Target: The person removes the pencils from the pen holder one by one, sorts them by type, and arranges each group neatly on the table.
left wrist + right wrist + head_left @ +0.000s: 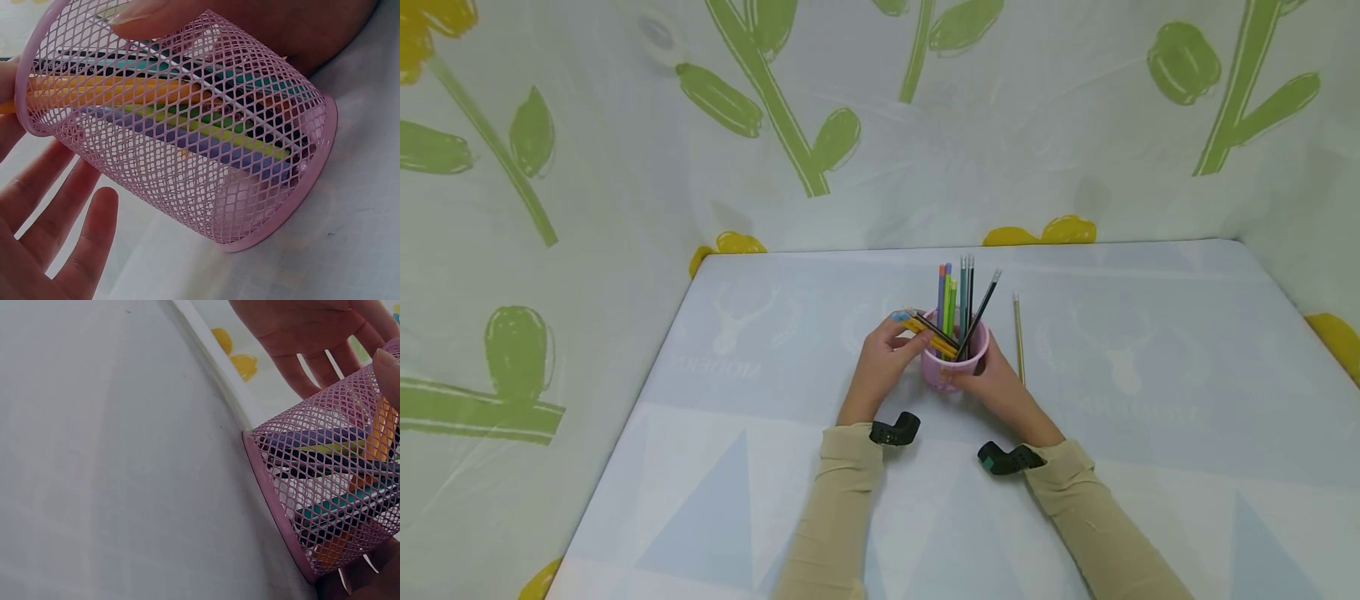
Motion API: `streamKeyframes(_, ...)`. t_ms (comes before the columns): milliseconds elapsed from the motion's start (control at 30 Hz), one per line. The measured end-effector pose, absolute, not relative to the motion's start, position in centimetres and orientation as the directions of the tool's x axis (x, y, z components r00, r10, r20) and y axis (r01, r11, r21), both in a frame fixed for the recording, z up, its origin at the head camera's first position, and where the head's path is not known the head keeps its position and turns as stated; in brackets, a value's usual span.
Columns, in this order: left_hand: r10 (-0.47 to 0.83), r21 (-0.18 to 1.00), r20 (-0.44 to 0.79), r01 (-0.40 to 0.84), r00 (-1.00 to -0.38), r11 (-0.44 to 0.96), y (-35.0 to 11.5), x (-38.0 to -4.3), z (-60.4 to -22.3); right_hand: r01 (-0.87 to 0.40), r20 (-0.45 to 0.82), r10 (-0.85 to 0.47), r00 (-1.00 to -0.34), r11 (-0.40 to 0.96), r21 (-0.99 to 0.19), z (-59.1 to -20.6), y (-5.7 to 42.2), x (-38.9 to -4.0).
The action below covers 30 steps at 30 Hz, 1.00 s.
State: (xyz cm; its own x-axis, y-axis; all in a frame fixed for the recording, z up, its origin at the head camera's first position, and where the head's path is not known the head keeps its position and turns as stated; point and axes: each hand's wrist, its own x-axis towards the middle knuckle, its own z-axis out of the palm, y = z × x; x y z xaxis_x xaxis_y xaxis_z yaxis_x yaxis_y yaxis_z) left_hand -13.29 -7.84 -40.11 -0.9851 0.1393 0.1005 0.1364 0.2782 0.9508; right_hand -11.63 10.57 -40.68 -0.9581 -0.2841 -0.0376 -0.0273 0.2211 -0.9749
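My right hand (1000,387) grips a pink mesh pencil cup (937,377), its thumb across the near side and the other fingers behind. The cup stands upright on the table. Several pencils (964,292) rise from it, among them purple, green, teal and black ones. At the cup's left rim my left hand (882,367) pinches a few orange and black pencils (942,343), which lean left over the rim. Through the mesh in the left wrist view, the orange pencils (137,92) reach inside the cup. The other left fingers (75,244) spread beside its wall.
A single gold-coloured pencil (1018,337) lies on the table (1150,400) just right of the right hand. A pale wall covering (1000,158) with green plant prints rises behind the table's far edge and at its left. Dark wrist cameras (897,428) sit on both wrists.
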Motion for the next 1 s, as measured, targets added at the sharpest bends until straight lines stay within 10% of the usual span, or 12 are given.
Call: streamKeyframes(1000,0.143,0.947,0.119,0.155,-0.983,0.280,-7.80,-13.23,-40.18,-0.031,-0.037,-0.288,-0.957,0.230,-0.973,-40.02,10.47,-11.28)
